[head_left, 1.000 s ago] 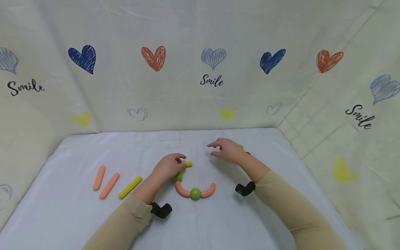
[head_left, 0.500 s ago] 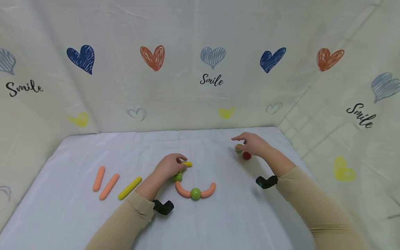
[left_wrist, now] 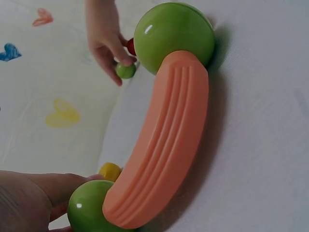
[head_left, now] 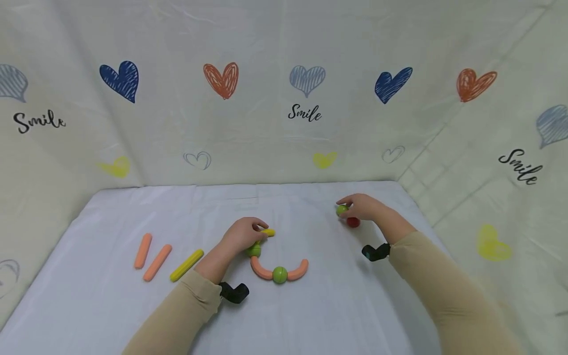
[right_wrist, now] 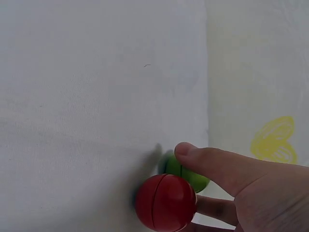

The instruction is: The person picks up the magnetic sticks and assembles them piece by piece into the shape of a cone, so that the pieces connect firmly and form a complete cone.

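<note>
The far green ball (head_left: 341, 210) is at the far right part of the desk (head_left: 333, 305), between the thumb and the fingers of the right hand (head_left: 363, 206), which is nearly closed and pinches it. The red ball (head_left: 353, 223) lies just beside it, on the near side, below this hand; a dark seam goes round it. The left hand (head_left: 241, 234) is around the middle of the desk, with its thumb and fingers bent round the yellow piece (head_left: 269, 232), so it is only partly open; how firmly it grips, I cannot tell. One end of this piece comes out past the fingertips. Below the hand the left green ball (head_left: 254, 250) meets the left curve (head_left: 260, 268), an orange piece with grooves. This one reaches the near green ball (head_left: 280, 275), and from there the right curve (head_left: 298, 271) bends up toward the far side, its end free. To the left of the left forearm lies the yellow stick (head_left: 187, 266), tilted, and further left two orange sticks (head_left: 157, 263), apart from each other. The sleeves (head_left: 452, 296) are beige. White cloth covers the desk, and behind it the wall cloth (head_left: 248, 128) shows coloured hearts and the word "Smile".
</note>
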The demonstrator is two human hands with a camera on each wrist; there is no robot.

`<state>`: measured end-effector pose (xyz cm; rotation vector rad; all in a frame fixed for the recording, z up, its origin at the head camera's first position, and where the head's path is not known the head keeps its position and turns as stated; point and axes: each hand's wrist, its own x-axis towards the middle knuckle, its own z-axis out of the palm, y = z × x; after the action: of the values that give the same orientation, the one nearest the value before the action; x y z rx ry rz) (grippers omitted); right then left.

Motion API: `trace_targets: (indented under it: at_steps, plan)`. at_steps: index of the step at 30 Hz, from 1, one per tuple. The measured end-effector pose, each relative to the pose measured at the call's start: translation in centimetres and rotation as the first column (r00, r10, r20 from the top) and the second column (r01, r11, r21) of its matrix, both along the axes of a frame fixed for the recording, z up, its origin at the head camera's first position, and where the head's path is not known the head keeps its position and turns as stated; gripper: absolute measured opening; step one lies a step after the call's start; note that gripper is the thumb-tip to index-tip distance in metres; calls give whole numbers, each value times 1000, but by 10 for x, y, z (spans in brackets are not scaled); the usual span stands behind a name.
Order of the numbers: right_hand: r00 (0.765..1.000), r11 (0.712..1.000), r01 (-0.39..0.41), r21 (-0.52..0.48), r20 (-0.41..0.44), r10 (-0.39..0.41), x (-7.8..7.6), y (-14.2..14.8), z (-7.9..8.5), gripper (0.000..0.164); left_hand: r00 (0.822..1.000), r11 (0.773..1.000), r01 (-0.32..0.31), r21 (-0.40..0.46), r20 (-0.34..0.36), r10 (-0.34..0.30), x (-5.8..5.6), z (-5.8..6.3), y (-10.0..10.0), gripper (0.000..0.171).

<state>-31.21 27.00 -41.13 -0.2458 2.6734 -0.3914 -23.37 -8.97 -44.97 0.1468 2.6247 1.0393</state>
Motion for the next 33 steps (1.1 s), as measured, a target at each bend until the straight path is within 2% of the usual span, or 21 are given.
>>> trace_targets:
  at_steps: [9, 19, 29, 33]
  plan:
    - [1000, 1000, 16, -12, -14, -16, -4, 1, -7, 50, 1000, 1000, -3, -28, -13, 3, 0, 0, 4, 25]
    - [996, 998, 31, -49, -82, -35, -2, -4, -8, 45, 1000, 999, -17, -39, -12, 17, 0, 1, 7, 25]
    - [980, 996, 25, -85, -194, -41, 18, -25, -6, 41, 1000, 999, 0, -38, 4, 0, 1, 1, 5, 28]
    - [973, 995, -3, -99, -229, -20, 26, -39, -4, 41, 1000, 999, -5, -36, -4, 5, 1, 0, 7, 28]
